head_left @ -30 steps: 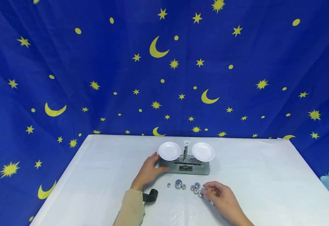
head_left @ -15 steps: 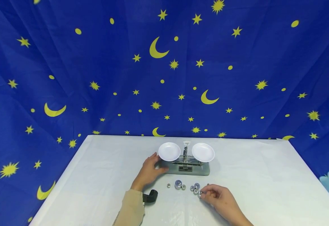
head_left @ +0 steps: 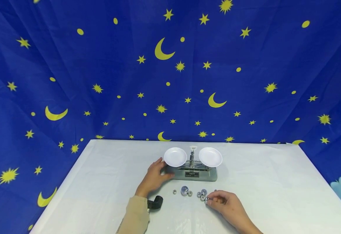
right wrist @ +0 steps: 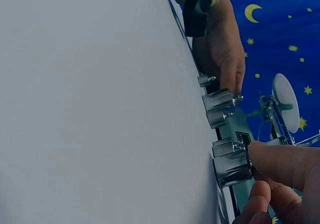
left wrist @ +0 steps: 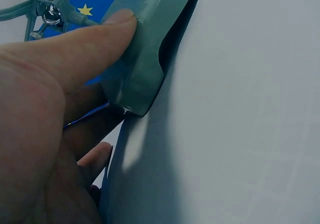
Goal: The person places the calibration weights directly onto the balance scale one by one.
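A balance scale (head_left: 179, 174) with a grey-green base and two white pans stands on the table. My left hand (head_left: 152, 179) grips the left end of its base. In the left wrist view the thumb lies on top of the base (left wrist: 150, 59), with fingers behind the end. My right hand (head_left: 230, 208) pinches a silver balance weight (head_left: 206, 201) by its knob, thumb against forefinger. The right wrist view shows that weight (right wrist: 232, 170) at the thumb tip. Close beside it is a small group of other weights (head_left: 203, 192).
Left of that group stand a large weight (head_left: 184, 190) with a small one (head_left: 190, 193) against it, and another small weight (head_left: 174, 192). A black wrist mount (head_left: 156, 203) sticks out from the left sleeve. Behind the white table (head_left: 114, 162) hangs a blue star-patterned curtain (head_left: 129, 74).
My right hand has moved slightly left and down, and its thumb and forefinger have closed on the weight. The left hand stays on the scale's base.
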Available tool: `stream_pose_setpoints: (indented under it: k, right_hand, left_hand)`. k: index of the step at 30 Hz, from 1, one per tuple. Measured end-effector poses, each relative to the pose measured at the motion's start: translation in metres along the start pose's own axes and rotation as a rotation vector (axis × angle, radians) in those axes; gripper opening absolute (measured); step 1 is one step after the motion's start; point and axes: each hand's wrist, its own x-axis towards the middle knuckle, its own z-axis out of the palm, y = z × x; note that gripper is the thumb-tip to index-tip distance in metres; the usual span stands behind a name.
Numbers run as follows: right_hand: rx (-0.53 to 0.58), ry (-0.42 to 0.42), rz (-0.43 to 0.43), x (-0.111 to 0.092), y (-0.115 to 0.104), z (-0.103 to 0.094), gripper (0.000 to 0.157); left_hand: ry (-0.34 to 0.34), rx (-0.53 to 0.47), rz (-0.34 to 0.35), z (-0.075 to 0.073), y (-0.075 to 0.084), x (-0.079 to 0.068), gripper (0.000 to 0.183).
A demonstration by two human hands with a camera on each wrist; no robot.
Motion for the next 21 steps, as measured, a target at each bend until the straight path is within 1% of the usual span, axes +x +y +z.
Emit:
stream_pose_setpoints:
  k: [7, 12, 21]
  right_hand:
    - [-0.026, 0.011, -0.024, 0.0009, 0.003, 0.0002, 0.018]
    - [-0.045, 0.029, -0.025, 0.0007, 0.0036, 0.0014, 0.017]
    - [-0.023, 0.071, -0.019, -0.0011, 0.0014, 0.0034, 0.017]
  left_hand:
    - [-0.01, 0.001, 0.003, -0.0005, 0.0019, 0.0009, 0.062]
    - [-0.012, 0.011, 0.0, -0.0001, 0.0018, 0.0016, 0.063]
    - [-0.006, 0.019, -0.01, 0.0002, 0.0015, 0.0001, 0.063]
